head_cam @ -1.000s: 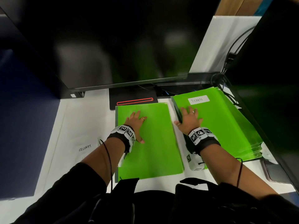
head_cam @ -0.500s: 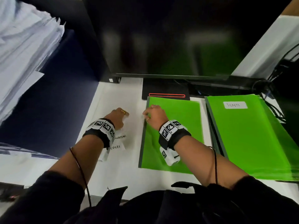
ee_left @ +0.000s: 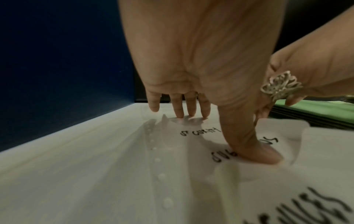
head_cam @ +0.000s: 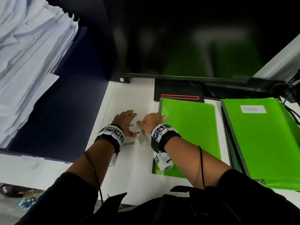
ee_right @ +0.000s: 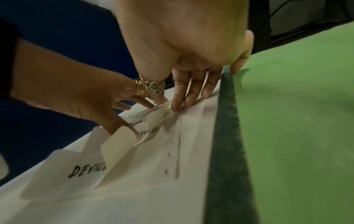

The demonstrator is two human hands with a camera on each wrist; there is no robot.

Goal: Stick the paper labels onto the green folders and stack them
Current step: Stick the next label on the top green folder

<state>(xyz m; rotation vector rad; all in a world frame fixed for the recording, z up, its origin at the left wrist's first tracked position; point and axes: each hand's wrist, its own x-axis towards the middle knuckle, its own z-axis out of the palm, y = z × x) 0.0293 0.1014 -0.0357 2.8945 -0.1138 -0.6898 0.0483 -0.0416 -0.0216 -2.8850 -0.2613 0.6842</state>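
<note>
A white label sheet (head_cam: 129, 159) with handwritten labels, one reading DEVICES (head_cam: 129, 143), lies left of a plain green folder (head_cam: 191, 135). My left hand (head_cam: 125, 120) presses the sheet flat with straight fingers, and its thumb (ee_left: 254, 151) is down on a middle label. My right hand (head_cam: 151, 122) is curled over the sheet, its thumb and forefinger pinching the lifted edge of a paper label (ee_right: 157, 115). Its little finger rests on the folder's edge (ee_right: 228, 91). A stack of green folders (head_cam: 263, 143) at the right carries a TICKETS label (head_cam: 253, 109) on top.
A dark monitor (head_cam: 194, 38) and its base with a red line (head_cam: 178, 93) stand behind the folders. A blue partition (head_cam: 65, 103) walls the left side, with a pile of white papers (head_cam: 29, 62) beyond it. Cables (head_cam: 289, 88) run at the far right.
Both hands left the green folders and moved left onto the label sheet. The right hand, at the folder's left edge half a second ago, now picks at a label. The view swung left.
</note>
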